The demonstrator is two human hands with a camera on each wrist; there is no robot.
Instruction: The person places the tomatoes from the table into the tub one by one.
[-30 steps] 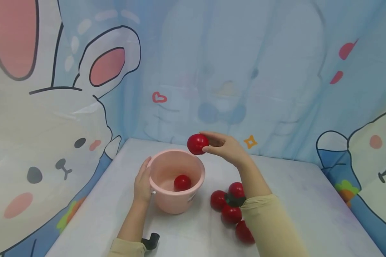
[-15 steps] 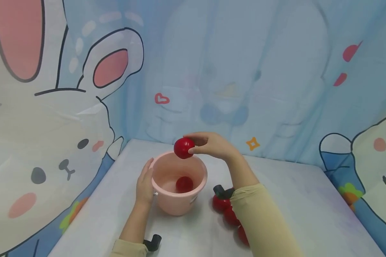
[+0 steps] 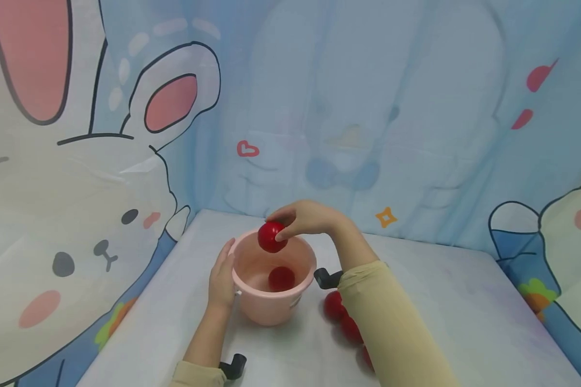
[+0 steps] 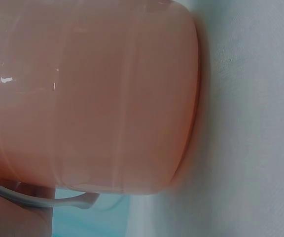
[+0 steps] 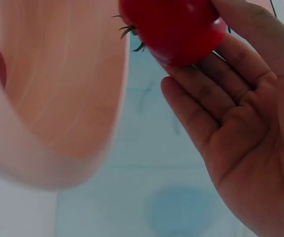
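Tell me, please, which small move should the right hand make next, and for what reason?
Probably the right hand should lower the held tomato a little further into the pink bucket. The hand pinches it above the opening, another tomato lies inside, and the left hand rests against the bucket's side.

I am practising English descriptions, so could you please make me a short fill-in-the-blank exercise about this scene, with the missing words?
1. The right hand holds a tomato whose colour is ____.
2. The left hand touches a bucket whose colour is ____.
3. The small leaves on the held tomato are ____.
4. Another tomato lies inside the ____.

Missing words: red; pink; green; bucket.
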